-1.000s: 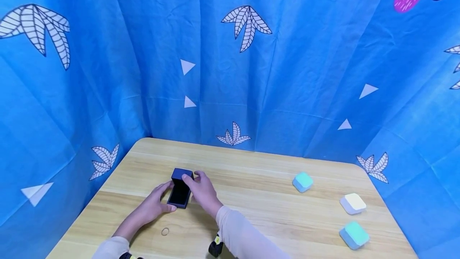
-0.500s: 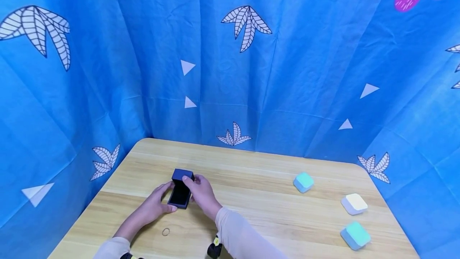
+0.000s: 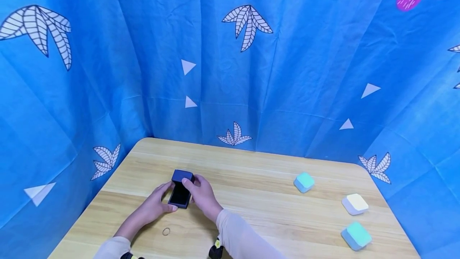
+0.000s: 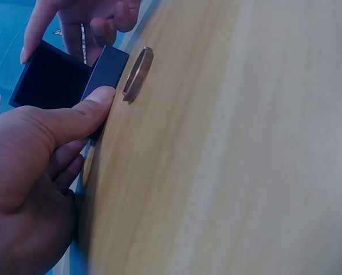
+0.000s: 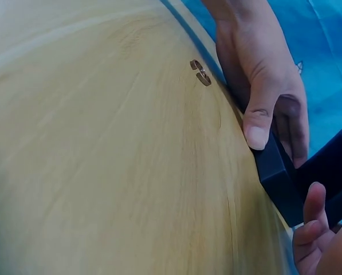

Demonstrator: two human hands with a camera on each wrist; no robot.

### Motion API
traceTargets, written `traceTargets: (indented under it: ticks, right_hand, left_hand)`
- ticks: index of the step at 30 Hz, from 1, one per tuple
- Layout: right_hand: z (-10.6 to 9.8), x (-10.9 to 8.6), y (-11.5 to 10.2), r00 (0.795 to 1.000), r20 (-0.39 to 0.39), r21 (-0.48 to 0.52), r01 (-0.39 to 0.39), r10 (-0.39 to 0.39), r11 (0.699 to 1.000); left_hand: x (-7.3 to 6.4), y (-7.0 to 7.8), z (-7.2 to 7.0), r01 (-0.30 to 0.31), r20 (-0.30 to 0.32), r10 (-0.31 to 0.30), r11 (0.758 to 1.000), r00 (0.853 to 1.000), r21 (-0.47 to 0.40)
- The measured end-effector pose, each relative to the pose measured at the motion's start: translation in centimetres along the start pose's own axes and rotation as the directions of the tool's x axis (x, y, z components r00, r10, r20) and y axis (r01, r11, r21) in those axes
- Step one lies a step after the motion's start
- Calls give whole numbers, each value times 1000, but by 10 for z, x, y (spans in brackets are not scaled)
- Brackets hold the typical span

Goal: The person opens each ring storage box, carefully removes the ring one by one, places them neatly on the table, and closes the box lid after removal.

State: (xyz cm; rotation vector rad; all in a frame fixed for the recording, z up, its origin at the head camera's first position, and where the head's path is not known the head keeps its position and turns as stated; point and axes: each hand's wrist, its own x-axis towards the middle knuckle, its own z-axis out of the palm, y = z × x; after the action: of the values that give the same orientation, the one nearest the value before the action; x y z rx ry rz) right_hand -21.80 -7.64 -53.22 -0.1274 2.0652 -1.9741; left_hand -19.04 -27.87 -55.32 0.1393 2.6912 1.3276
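A dark navy jewelry box (image 3: 181,193) stands on the table with its lid raised and its dark inside showing. My left hand (image 3: 152,207) holds the base, its thumb (image 4: 99,102) against the front wall and its fingers round the left side. From the right, my right hand (image 3: 205,196) grips the box, with the thumb on the raised lid (image 3: 183,175) and other fingers low at the side. A thin copper-coloured ring (image 3: 166,231) lies on the table in front of the box, untouched. It shows closer up in the left wrist view.
Toward the right side of the wooden table (image 3: 251,195) sit a small turquoise block (image 3: 304,182), a white block (image 3: 355,204) and another turquoise block (image 3: 356,236). A blue patterned curtain (image 3: 223,71) hangs behind the table and along both sides.
Both hands stay on the jewelry box, which keeps its place with the lid raised. The whole head view has shifted very slightly.
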Motion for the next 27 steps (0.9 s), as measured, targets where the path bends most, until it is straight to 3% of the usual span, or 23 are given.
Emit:
traceTargets:
  ticks: [6, 16, 27]
  right_hand:
    - [0, -2, 1, 1000, -12, -78, 22, -23, 997]
    - [1, -2, 6, 997, -24, -69, 65, -67, 995]
    - [1, -8, 13, 996, -18, -163, 87, -92, 983]
  left_hand:
    - [-2, 1, 0, 12, 2, -12, 1000, 1000, 17]
    - [-5, 8, -1, 7, 8, -7, 1000, 1000, 6]
    - [-5, 10, -1, 12, 5, -12, 1000, 1000, -14]
